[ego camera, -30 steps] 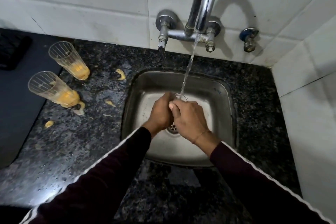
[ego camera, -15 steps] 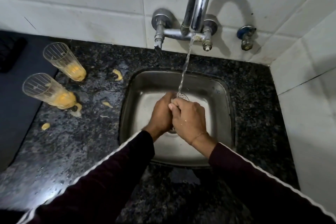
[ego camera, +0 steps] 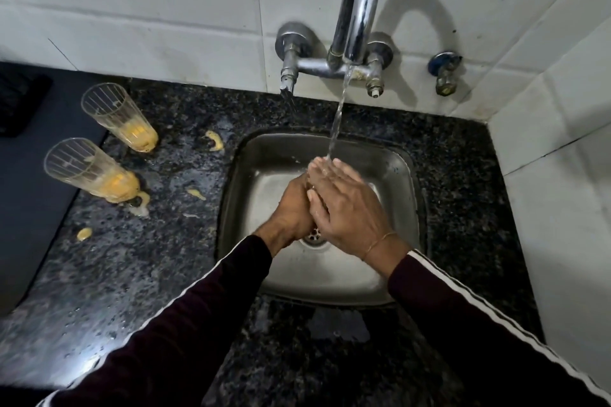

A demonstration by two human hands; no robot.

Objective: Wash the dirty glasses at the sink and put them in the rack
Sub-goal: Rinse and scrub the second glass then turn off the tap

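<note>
**Hands under the tap, glasses on the counter**

Head view: both hands meet over the middle of the steel sink (ego camera: pixel 390 175), above the drain (ego camera: pixel 314 235). The right hand (ego camera: pixel 347 208) lies flat with its fingers stretched out, pressed across the left hand (ego camera: pixel 294 208), whose fingers curl in beneath it; neither holds anything that can be seen. A thin stream of water (ego camera: pixel 337 119) falls from the tap (ego camera: pixel 360 3) onto the right fingertips (ego camera: pixel 337 163). A thin bracelet sits at the right wrist, and both sleeves are dark with a white stripe.

The two dirty glasses stand well apart from the hands, on the dark speckled counter (ego camera: pixel 165 274) left of the sink. The far glass (ego camera: pixel 119 117) is nearer the tiled wall, and the near glass (ego camera: pixel 91 172) is just in front of it (both lean outward in this wide lens). Each has yellow residue in its bottom. Yellow smears (ego camera: pixel 213 140) dot the counter between the glasses and the sink, with a small puddle at the near glass's foot.
</note>
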